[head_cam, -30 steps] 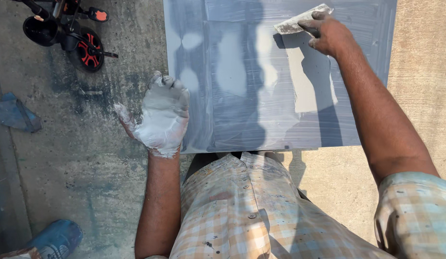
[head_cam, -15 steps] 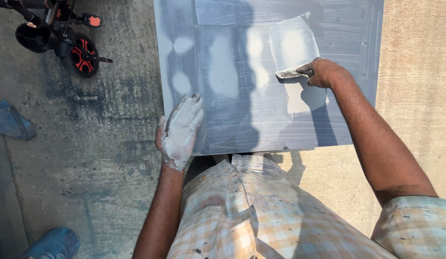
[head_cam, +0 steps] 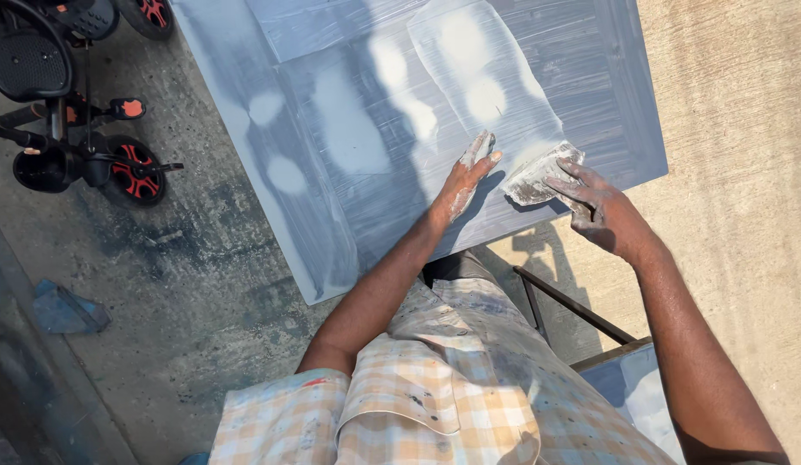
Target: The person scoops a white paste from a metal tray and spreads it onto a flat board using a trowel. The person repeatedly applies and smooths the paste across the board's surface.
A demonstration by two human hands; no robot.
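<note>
Two hands [head_cam: 538, 185] on grey panel [head_cam: 349, 129]

1. The panel [head_cam: 349, 129] lies flat in front of you, its near edge just before your body.
2. Your left hand [head_cam: 462, 182] rests on the panel, just left of the scraper [head_cam: 538, 176].
3. Your right hand [head_cam: 600, 209] lies on the scraper at the panel's near right edge.
4. The tricycle [head_cam: 77, 129] stands on the floor [head_cam: 159, 293], left of the panel.

Right hand [head_cam: 600, 207] presses putty blade [head_cam: 538, 175] on grey panel [head_cam: 349, 129].
</note>
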